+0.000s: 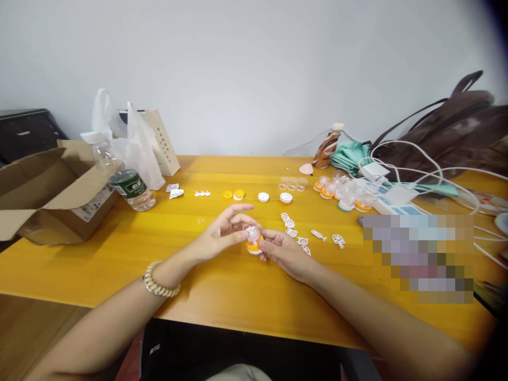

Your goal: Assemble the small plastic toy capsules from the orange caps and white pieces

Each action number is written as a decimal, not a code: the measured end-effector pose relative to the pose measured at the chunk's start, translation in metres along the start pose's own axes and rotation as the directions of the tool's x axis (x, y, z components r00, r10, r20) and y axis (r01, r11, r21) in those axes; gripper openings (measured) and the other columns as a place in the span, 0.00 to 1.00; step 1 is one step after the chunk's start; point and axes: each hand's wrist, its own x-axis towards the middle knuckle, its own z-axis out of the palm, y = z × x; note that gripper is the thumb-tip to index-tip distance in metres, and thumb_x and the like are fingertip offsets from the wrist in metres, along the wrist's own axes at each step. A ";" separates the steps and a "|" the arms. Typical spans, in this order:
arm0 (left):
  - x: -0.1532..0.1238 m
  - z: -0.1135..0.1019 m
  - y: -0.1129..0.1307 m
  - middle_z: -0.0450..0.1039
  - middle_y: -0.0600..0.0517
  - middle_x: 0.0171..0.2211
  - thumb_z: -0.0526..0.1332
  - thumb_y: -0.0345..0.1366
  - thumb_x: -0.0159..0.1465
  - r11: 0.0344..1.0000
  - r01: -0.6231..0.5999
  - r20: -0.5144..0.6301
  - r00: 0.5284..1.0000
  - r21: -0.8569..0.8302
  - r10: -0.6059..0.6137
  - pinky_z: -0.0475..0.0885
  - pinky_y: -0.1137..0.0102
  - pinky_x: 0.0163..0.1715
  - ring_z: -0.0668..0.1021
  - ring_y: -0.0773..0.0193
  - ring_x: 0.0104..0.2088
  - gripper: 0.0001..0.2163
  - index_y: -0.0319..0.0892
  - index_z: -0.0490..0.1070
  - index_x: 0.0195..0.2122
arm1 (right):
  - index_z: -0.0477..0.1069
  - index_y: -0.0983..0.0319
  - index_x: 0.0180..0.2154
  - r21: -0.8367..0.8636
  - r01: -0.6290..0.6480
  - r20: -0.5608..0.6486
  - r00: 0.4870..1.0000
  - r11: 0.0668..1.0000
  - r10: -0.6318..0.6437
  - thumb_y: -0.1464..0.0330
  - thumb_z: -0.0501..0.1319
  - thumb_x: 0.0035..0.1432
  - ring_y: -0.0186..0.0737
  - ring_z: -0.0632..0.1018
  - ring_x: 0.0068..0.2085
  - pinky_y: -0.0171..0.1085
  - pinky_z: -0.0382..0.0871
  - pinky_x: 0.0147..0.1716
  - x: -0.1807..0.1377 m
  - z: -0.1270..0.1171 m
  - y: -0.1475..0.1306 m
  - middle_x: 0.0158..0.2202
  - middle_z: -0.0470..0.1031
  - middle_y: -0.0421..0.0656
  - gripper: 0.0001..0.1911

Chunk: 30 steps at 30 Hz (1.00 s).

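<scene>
Between my two hands is a small clear-domed toy with an orange and white base and white pieces inside. My left hand touches its left side with the thumb, the other fingers curved and apart behind it. My right hand grips the base from the right between thumb and fingers. Just right of it lie several flat white wheel-patterned pieces. Beyond the hands are yellow discs, white round caps, clear cups and tiny white parts.
Finished-looking domed toys cluster at the right, near a power strip, cables and a brown bag. A brown bottle stands behind. At left are a cardboard box, a water bottle and a white plastic bag.
</scene>
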 end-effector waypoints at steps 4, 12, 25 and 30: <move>0.000 0.000 0.000 0.59 0.46 0.58 0.62 0.36 0.59 0.999 -0.024 0.010 1.000 0.023 0.023 0.60 0.62 0.54 0.63 0.55 0.58 0.23 0.48 0.59 0.55 | 0.75 0.63 0.35 0.013 -0.001 -0.016 1.000 1.000 0.001 0.60 0.67 0.47 0.29 0.67 0.27 0.30 0.59 0.26 0.000 0.000 0.000 0.30 0.72 0.40 0.15; -0.001 0.003 0.001 0.63 0.44 0.55 0.60 0.35 0.61 1.000 0.005 0.010 1.000 0.020 -0.005 0.62 0.60 0.53 0.66 0.56 0.56 0.21 0.47 0.59 0.55 | 0.75 0.62 0.37 -0.020 -0.001 -0.009 1.000 1.000 0.000 0.59 0.67 0.47 0.28 0.67 0.26 0.30 0.59 0.26 0.000 -0.001 0.001 0.30 0.73 0.40 0.16; 0.003 0.007 -0.006 0.70 0.53 0.35 0.66 0.30 0.55 0.993 -0.069 -0.153 0.985 0.100 0.084 0.67 0.68 0.41 0.73 0.67 0.36 0.21 0.44 0.60 0.48 | 0.74 0.62 0.36 -0.081 0.005 0.039 0.999 0.997 -0.002 0.59 0.65 0.50 0.28 0.65 0.25 0.30 0.59 0.26 0.001 -0.003 0.001 0.28 0.70 0.39 0.15; 0.001 0.009 -0.006 0.72 0.51 0.33 0.65 0.31 0.56 0.994 -0.055 -0.153 0.986 0.093 0.069 0.68 0.68 0.39 0.75 0.65 0.36 0.17 0.41 0.60 0.43 | 0.72 0.63 0.34 -0.187 0.041 0.068 0.997 0.982 -0.029 0.56 0.63 0.51 0.30 0.64 0.27 0.31 0.59 0.27 -0.002 -0.002 -0.003 0.27 0.67 0.39 0.17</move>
